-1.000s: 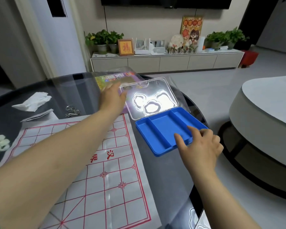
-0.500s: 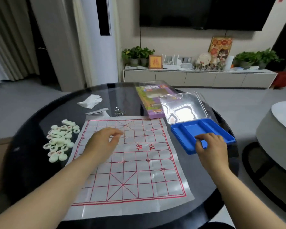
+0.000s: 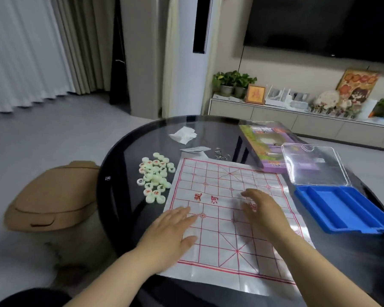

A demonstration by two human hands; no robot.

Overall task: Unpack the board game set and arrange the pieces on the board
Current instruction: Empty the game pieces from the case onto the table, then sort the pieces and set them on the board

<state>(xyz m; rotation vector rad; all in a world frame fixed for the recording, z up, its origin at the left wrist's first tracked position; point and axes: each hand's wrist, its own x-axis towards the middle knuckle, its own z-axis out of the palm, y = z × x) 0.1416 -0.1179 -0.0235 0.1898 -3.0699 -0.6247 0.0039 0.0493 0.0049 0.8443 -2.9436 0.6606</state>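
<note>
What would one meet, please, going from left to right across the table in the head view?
The pile of game pieces → left hand → right hand → blue tray.

You work in a dim room; the soft daylight comes from the pale curtains (image 3: pixel 20 52) at your left. The dark glass table (image 3: pixel 124 151) and the clear lid (image 3: pixel 315 167) show glare. Your right hand (image 3: pixel 262 209) is slightly blurred, and straight lines bend near the edges.
</note>
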